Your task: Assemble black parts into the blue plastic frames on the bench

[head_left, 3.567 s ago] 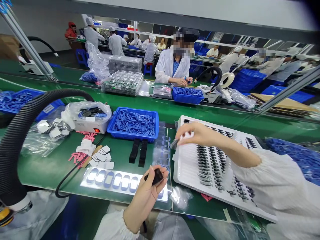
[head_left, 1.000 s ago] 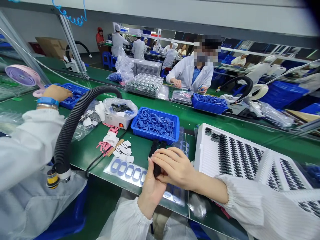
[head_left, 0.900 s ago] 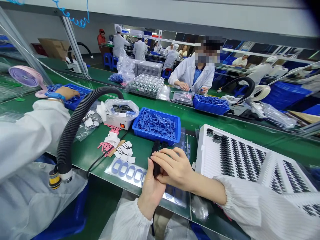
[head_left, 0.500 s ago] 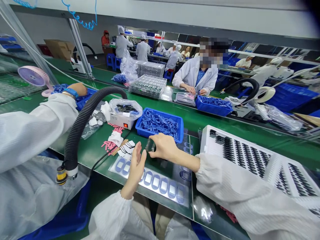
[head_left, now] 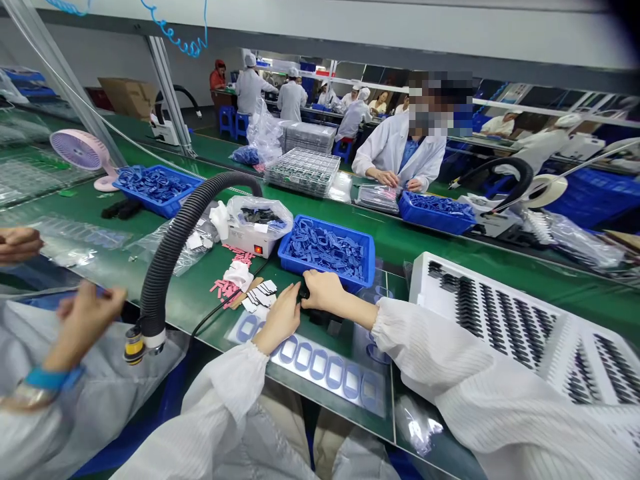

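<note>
Small black piece point(head_left: 303, 292), mostly hidden, grasped in right hand point(head_left: 323, 291) over green worktop point(head_left: 205, 280), before blue rectangular plastic tray point(head_left: 295, 265). Just at its side, left hand point(head_left: 280, 315); whether also gripping, cannot tell. Probably light, stiff, somewhat slippery; safer pinched at outer edges.
</note>
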Demonstrator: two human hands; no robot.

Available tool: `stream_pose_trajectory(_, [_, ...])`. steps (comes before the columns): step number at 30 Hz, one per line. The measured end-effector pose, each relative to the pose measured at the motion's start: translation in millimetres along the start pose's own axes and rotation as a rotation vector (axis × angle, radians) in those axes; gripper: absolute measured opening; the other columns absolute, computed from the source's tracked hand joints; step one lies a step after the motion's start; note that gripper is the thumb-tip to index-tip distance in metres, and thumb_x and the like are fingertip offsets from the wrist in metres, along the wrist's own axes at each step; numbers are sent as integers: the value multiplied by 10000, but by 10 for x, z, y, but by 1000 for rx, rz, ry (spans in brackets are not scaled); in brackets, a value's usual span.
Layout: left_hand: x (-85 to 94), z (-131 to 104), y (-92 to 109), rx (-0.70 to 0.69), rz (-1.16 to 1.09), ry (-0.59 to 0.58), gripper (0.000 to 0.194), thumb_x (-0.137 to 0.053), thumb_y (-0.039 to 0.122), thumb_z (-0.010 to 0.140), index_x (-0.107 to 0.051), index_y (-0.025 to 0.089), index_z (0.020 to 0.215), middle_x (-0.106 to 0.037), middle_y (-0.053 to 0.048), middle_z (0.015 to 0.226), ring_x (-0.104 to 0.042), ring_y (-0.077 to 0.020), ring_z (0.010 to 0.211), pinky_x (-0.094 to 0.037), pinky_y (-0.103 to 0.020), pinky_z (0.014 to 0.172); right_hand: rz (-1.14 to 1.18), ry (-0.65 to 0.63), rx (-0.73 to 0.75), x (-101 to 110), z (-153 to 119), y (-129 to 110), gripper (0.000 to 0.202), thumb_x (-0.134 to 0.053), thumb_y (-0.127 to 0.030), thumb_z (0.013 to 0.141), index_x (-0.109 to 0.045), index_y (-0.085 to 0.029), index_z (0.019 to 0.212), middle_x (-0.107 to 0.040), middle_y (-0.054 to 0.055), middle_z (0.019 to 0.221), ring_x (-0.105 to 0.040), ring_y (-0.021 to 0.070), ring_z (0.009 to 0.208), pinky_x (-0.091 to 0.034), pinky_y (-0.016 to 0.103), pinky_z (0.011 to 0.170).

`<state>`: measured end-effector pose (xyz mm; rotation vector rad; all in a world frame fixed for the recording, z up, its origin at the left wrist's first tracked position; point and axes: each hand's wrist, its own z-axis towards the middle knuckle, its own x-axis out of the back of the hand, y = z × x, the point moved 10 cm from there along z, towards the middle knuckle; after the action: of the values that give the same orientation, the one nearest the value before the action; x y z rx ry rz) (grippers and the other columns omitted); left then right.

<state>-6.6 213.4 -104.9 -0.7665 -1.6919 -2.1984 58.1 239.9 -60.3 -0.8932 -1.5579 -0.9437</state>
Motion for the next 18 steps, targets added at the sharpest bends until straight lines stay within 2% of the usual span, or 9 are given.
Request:
stream_pose_trajectory(3, [-46,37,26,-42,98,-18,490,-416,43,765,-449,50,1254,-504,-220,1296,-426,-294,1254,-333,-495,1055,-27,40,15,30,-71,-39,443,-599,-386,754,-503,-113,1090,-603,136,1037,-627,238,803,-452,297,590])
stream_pose_trajectory(6, [-55,74,57,-75,172,-16,495,-424,45,772,-435,76,1266,-507,-199,1300,-430,-282,1252,-349,-485,1048,-51,86,36,114,-177,-66,394,-545,-301,822,-466,-123,1164,-580,135,1081,-612,231,837,-433,284,579])
stream_pose_trajectory(8, [-53,97,78,-91,208,-12,489,-433,50,779,-435,86,1267,-520,-188,1290,-441,-276,1243,-361,-479,1040,-59,110,39,205,-256,-25,355,-505,-312,862,-466,-142,1171,-583,128,1086,-608,231,860,-422,277,585])
stream_pose_trajectory(12, [-38,133,124,-104,255,-4,457,-444,72,805,-444,67,1262,-544,-199,1259,-479,-271,1207,-394,-445,1017,-36,221,-34,518,-447,286,435,-431,-443,901,-435,-155,1228,-589,122,1144,-620,227,875,-407,268,581])
stream_pose_trajectory(15, [-18,155,153,-105,271,4,445,-440,74,814,-451,69,1258,-578,-196,1214,-528,-265,1150,-428,-433,982,-9,324,-73,767,-652,560,397,-439,-417,897,-463,-181,1215,-632,74,1112,-633,214,879,-388,253,551])
stream_pose_trajectory(18, [42,158,185,-102,273,19,455,-448,76,812,-444,91,1266,-608,-182,1171,-564,-267,1099,-462,-442,937,8,371,-100,951,-904,844,368,-478,-403,869,-507,-200,1175,-687,33,980,-654,193,771,-349,244,486])
